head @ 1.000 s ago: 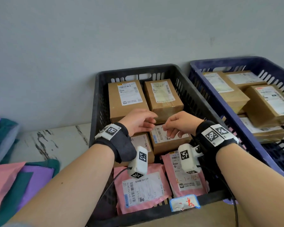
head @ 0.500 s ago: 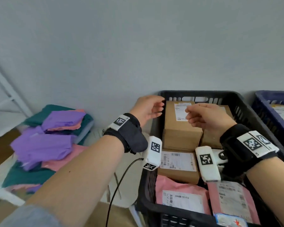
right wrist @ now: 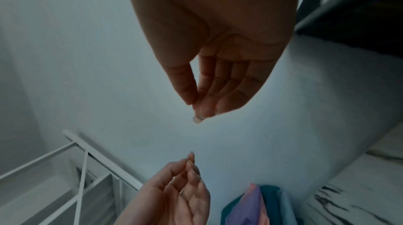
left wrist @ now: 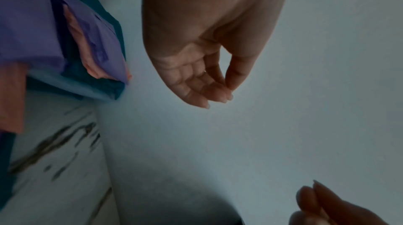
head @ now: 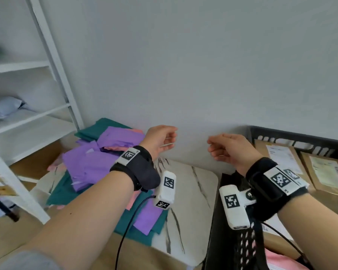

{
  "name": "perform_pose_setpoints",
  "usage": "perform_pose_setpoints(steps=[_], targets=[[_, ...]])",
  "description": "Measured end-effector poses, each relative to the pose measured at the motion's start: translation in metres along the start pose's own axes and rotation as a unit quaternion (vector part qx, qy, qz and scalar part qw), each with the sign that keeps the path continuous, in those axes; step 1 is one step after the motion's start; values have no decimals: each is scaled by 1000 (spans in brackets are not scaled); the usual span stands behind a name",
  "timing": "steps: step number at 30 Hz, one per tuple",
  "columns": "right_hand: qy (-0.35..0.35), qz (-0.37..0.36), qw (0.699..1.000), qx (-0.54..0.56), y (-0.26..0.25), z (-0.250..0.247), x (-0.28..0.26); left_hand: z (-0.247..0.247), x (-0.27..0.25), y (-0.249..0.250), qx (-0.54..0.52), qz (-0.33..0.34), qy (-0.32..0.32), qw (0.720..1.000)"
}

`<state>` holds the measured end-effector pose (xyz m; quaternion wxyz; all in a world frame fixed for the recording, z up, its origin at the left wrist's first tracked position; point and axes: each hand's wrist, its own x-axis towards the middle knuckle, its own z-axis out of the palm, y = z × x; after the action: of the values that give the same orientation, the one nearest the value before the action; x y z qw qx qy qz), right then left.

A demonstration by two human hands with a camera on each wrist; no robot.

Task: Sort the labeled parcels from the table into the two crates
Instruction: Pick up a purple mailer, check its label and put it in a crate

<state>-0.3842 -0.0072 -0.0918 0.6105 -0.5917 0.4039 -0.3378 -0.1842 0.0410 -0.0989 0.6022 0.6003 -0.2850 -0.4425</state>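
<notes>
Both hands hang in the air in front of the grey wall, holding nothing. My left hand (head: 162,139) floats above the marble table (head: 185,184), fingers loosely curled, just right of a pile of purple, pink and teal mailer parcels (head: 90,164). My right hand (head: 224,147) hovers left of the black crate (head: 293,141), fingers relaxed. The crate holds brown boxes (head: 281,158) with white labels and a pink mailer (head: 281,260) near its front. The left wrist view shows the left hand (left wrist: 209,80) empty beside the parcel pile (left wrist: 65,42). The right wrist view shows the right hand (right wrist: 213,87) empty too.
A white shelf unit (head: 47,61) stands at the left, with a pale blue bag (head: 2,108) on one shelf. A black cable (head: 129,225) trails from my left wrist. The blue crate is out of view.
My hands have left the black crate and swung left over the marble table toward the mailer pile. The view has turned left, and the blue crate has dropped out of sight.
</notes>
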Motion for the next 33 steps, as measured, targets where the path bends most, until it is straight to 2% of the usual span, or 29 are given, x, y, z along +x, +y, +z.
perform_pose_setpoints(steps=[11,18,23,29,33], targets=[[-3,44,999,-22,10,145,85,-162,75,-2,-27,-30,46,998],[29,65,997,-31,20,219,146,-246,130,5,-27,-55,86,994],[43,75,993,-80,32,252,177,-282,166,0,-18,-62,131,989],[42,76,985,-147,49,274,219,-303,198,-10,-9,-79,165,983],[-14,94,962,-255,62,288,247,-309,213,-10,-11,-100,147,984]])
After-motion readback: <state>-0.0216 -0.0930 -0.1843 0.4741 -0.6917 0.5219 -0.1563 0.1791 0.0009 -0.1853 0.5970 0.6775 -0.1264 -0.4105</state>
